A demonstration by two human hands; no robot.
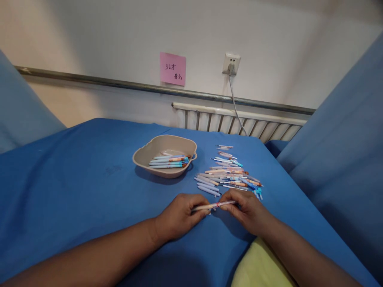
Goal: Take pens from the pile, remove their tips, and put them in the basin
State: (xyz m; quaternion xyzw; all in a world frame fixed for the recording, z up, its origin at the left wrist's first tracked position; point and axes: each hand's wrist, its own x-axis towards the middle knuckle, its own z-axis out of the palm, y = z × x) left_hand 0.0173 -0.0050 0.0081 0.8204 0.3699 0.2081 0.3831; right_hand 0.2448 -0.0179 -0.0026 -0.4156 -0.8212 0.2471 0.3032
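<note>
Both my hands hold one slim pen (pixel 214 205) level above the blue cloth, a pale barrel with pinkish patterning toward the right. My left hand (pixel 181 215) pinches its left end between thumb and fingers. At the other end, my right hand (pixel 245 210) is closed on it, the fingertips partly hiding that part. Just beyond my hands lies a spread of pens and pen parts (pixel 227 175), with pale barrels, thin refills and coloured pieces. To their left stands a beige basin (pixel 143 156) with several assembled-looking pens (pixel 169 162) lying in it.
Blue cloth (pixel 74 179) covers the table. Yellow fabric (pixel 263 267) lies under my right forearm. Blue curtains (pixel 344 119) hang at both sides. Behind are a white radiator (pixel 221 117), a metal rail (pixel 119 83), a pink note (pixel 172 69) and a socket with a plugged cable (pixel 234 93).
</note>
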